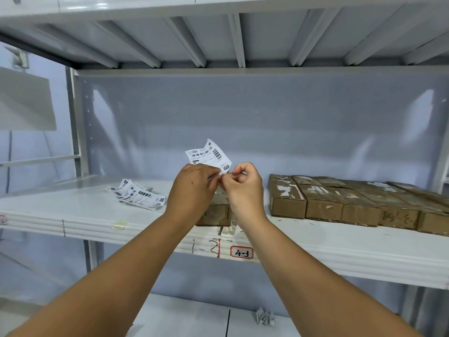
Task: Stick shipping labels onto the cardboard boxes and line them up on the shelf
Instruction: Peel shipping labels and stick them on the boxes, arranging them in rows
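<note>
A white shipping label (208, 156) with barcodes stands up between my two hands above the shelf. My left hand (193, 187) pinches its lower edge. My right hand (243, 188) pinches the lower right corner with curled fingers. Right under my hands a worn cardboard box (213, 214) lies on the white shelf (85, 215), mostly hidden by my wrists. A row of several cardboard boxes (352, 203) lies side by side on the right part of the shelf.
A loose pile of shipping labels (138, 194) lies on the shelf to the left. The shelf's front edge carries a red-framed tag "4-3" (241, 252). A lower shelf (194, 317) holds a crumpled paper scrap (266, 317). Another shelf sits close overhead.
</note>
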Demonstrator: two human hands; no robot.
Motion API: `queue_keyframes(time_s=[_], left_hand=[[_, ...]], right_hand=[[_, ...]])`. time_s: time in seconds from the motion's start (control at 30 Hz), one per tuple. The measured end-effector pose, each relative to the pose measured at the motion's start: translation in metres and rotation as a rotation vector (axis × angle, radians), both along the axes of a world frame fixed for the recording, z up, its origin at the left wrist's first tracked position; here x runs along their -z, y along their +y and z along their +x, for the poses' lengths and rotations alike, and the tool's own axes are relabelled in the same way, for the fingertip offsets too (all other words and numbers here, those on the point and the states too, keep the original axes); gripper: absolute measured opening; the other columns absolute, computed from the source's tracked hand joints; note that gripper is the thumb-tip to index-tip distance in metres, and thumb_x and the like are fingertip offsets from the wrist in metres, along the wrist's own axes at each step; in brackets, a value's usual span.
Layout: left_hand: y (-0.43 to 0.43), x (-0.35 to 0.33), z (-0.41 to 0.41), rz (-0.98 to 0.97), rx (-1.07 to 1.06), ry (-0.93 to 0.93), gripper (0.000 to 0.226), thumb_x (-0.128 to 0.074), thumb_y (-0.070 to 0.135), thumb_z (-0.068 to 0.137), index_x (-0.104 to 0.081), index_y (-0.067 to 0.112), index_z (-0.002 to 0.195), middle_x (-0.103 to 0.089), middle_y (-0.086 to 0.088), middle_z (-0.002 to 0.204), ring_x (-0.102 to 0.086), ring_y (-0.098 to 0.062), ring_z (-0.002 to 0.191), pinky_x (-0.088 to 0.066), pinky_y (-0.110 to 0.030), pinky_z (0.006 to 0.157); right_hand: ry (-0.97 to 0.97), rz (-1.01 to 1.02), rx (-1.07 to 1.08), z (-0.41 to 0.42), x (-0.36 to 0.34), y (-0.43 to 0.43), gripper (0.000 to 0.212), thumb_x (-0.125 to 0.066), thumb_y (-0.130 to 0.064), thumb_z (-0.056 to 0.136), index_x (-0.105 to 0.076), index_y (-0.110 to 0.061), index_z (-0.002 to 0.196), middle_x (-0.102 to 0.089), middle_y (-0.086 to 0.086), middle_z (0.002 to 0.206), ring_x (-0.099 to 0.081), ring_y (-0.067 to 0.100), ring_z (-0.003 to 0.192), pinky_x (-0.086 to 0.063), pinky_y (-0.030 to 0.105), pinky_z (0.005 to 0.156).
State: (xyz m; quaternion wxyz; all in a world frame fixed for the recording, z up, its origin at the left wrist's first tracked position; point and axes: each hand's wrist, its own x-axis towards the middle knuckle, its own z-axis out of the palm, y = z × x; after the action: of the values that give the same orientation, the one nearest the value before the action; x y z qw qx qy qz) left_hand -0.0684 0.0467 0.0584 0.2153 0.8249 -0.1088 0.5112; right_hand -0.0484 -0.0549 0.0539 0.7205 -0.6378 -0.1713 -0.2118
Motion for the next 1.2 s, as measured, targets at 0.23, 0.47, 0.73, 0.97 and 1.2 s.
queue_keyframes(time_s=[0.23, 0.47, 0.73, 0.97, 1.2], left_hand=[[-0.002, -0.001, -0.005, 0.115, -0.193, 0.022, 0.02, -0.056, 0.026, 0.091, -0.075, 0.022, 0.096, -0.073, -0.004, 0.088, -0.059, -0.029, 0.091, -0.041, -0.036, 0.079], [0.0, 0.0, -0.011, 0.445, -0.449, 0.013, 0.018, -0.063, 0.014, 0.064, -0.056, 0.019, 0.048, -0.045, 0.002, 0.039, -0.049, -0.022, 0.048, -0.018, -0.032, 0.061], [-0.004, 0.009, -0.014, 0.501, -0.45, -0.044, 0.026, -0.07, 0.002, 0.056, -0.051, 0.019, 0.052, -0.051, 0.006, 0.046, -0.047, -0.022, 0.052, -0.019, -0.032, 0.064], [-0.002, 0.016, -0.008, 0.461, -0.48, -0.043, 0.023, -0.073, 0.014, 0.066, -0.056, 0.021, 0.053, -0.057, 0.007, 0.049, -0.05, -0.022, 0.058, -0.021, -0.034, 0.066], [0.003, 0.013, -0.003, 0.239, -0.347, 0.112, 0.017, -0.058, 0.033, 0.089, -0.072, 0.028, 0.082, -0.07, 0.008, 0.081, -0.052, -0.02, 0.086, -0.015, -0.033, 0.07]], right_hand=[[-0.114, -0.135, 0.092, -0.001, 0.003, -0.001, 0.022, -0.058, -0.005, 0.081, -0.045, -0.021, 0.076, -0.056, -0.001, 0.065, -0.046, 0.01, 0.058, -0.04, 0.02, 0.056], [-0.15, -0.253, 0.115, -0.002, 0.004, -0.005, 0.026, -0.06, -0.007, 0.082, -0.04, -0.025, 0.079, -0.059, -0.003, 0.063, -0.048, 0.009, 0.056, -0.037, 0.011, 0.052], [-0.02, -0.138, 0.082, -0.004, 0.009, -0.001, 0.025, -0.055, -0.008, 0.083, -0.04, -0.028, 0.088, -0.062, -0.007, 0.06, -0.048, 0.011, 0.056, -0.039, 0.022, 0.054], [0.072, -0.112, 0.082, -0.004, 0.011, -0.001, 0.024, -0.051, -0.007, 0.084, -0.043, -0.028, 0.09, -0.069, -0.008, 0.07, -0.067, 0.023, 0.078, -0.052, 0.034, 0.071], [-0.032, -0.263, 0.089, -0.002, 0.019, -0.005, 0.024, -0.045, -0.004, 0.087, -0.035, -0.024, 0.094, -0.065, 0.002, 0.067, -0.057, 0.018, 0.066, -0.041, 0.027, 0.059]])
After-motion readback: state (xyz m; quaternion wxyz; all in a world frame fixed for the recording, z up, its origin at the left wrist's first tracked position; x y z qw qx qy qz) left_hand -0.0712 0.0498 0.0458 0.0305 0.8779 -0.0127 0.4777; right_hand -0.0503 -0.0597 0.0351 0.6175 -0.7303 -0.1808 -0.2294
